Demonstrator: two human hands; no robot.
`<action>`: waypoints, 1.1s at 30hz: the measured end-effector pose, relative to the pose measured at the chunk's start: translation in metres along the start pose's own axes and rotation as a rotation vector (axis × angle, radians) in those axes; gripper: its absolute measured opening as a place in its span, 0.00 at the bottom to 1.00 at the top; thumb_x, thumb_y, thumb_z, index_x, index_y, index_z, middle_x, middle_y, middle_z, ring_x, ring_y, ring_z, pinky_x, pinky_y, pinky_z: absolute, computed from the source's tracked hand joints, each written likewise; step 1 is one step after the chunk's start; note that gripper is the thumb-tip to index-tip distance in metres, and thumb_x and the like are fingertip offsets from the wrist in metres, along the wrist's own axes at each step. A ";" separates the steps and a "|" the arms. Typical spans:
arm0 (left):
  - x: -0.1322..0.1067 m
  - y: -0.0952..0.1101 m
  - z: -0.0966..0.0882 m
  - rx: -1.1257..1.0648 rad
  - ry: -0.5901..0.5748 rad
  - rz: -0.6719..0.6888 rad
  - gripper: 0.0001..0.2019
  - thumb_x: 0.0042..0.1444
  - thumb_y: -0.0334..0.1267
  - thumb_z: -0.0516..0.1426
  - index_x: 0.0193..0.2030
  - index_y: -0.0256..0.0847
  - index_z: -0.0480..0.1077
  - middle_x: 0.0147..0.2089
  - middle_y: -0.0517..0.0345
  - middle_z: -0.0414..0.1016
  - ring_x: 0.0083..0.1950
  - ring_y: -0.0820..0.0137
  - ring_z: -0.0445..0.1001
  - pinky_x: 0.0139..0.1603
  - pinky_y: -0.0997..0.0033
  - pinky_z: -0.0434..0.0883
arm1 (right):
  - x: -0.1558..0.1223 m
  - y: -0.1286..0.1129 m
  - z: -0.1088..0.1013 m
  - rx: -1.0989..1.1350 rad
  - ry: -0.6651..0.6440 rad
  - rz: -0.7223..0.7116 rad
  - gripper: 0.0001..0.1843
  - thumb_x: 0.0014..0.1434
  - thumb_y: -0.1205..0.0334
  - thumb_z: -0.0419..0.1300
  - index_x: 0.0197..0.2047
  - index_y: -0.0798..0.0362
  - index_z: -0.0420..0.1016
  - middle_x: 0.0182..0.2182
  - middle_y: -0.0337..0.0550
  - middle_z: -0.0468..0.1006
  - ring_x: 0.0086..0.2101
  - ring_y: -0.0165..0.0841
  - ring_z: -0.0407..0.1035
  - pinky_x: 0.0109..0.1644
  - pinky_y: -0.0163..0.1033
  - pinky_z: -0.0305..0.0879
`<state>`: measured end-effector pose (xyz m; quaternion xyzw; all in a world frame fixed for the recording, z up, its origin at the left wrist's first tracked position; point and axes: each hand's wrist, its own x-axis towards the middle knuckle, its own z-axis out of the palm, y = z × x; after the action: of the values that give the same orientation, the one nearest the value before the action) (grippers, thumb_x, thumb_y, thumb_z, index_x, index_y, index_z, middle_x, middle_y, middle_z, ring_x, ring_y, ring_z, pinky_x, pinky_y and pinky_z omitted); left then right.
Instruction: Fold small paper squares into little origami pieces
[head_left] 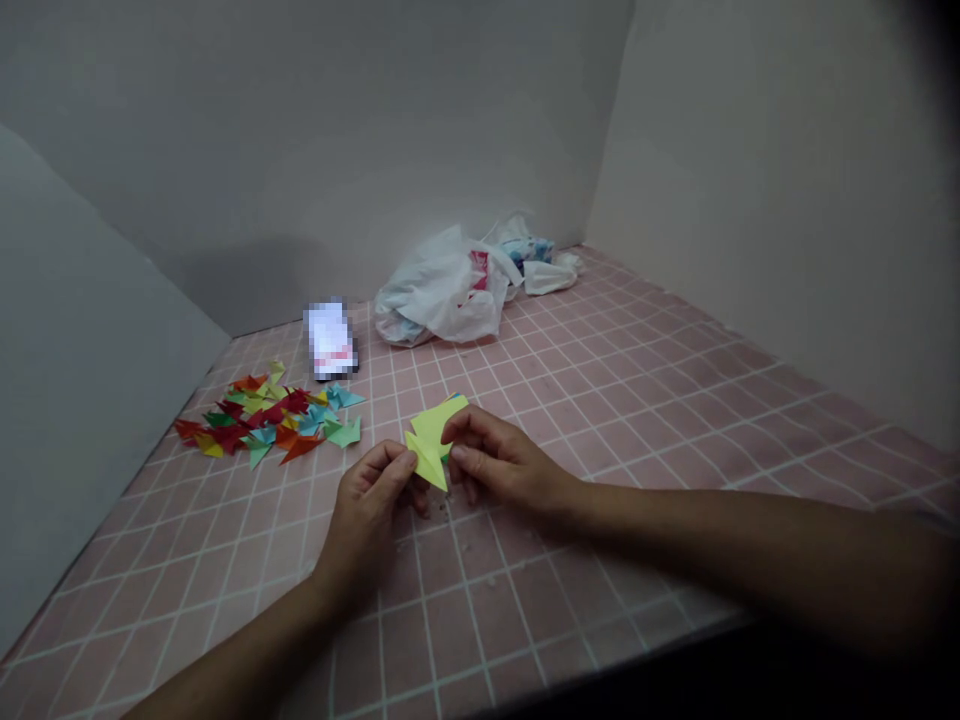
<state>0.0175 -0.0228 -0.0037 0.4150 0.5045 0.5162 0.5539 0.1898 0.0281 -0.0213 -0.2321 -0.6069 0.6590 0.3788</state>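
A small folded yellow paper piece (pixel 429 463), pointed at its lower end, is held between my two hands above the table. My left hand (pixel 375 490) pinches its left side with thumb and fingers. At its right side, my right hand (pixel 504 462) is closed, thumb against the index finger. Just behind the piece lies yellow square paper (pixel 437 420), with a bit of blue and green showing at its edges; the right fingers partly cover it. To the left is a loose heap of folded paper cranes (pixel 277 415) in red, orange, yellow, green and light blue.
A pink table cover with a white grid (pixel 637 420) spreads under everything. A phone with a lit, blurred screen (pixel 331 338) stands behind the heap. White plastic bags (pixel 442 290) lie against the back wall. Grey walls (pixel 750 180) enclose the table at left, back and right.
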 end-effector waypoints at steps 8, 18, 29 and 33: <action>0.001 -0.001 0.003 -0.043 -0.051 -0.084 0.13 0.58 0.43 0.61 0.27 0.38 0.70 0.22 0.63 0.71 0.23 0.77 0.66 0.27 0.79 0.66 | -0.004 0.000 -0.005 -0.631 -0.016 -0.540 0.09 0.61 0.74 0.56 0.41 0.52 0.73 0.35 0.43 0.72 0.36 0.32 0.67 0.41 0.38 0.64; -0.001 -0.002 0.004 0.029 -0.058 -0.009 0.09 0.61 0.43 0.60 0.39 0.39 0.71 0.32 0.60 0.75 0.29 0.75 0.72 0.30 0.77 0.72 | -0.002 -0.012 0.002 0.132 0.207 0.040 0.12 0.60 0.56 0.62 0.31 0.53 0.65 0.18 0.29 0.64 0.17 0.22 0.55 0.20 0.29 0.51; -0.001 -0.006 0.003 0.050 -0.076 0.079 0.13 0.55 0.37 0.65 0.46 0.42 0.69 0.37 0.60 0.76 0.33 0.73 0.76 0.32 0.75 0.76 | -0.003 -0.006 0.003 0.056 0.099 0.043 0.09 0.58 0.59 0.62 0.31 0.54 0.70 0.21 0.32 0.67 0.21 0.23 0.59 0.23 0.30 0.54; -0.001 -0.006 0.004 0.040 -0.060 0.130 0.12 0.54 0.34 0.65 0.45 0.41 0.69 0.35 0.62 0.75 0.31 0.74 0.77 0.33 0.75 0.75 | -0.003 -0.008 0.002 -0.042 0.053 -0.042 0.07 0.60 0.61 0.61 0.33 0.54 0.71 0.24 0.34 0.70 0.25 0.25 0.63 0.29 0.33 0.59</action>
<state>0.0222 -0.0238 -0.0088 0.4731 0.4698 0.5281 0.5259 0.1915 0.0245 -0.0141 -0.2447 -0.6151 0.6315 0.4037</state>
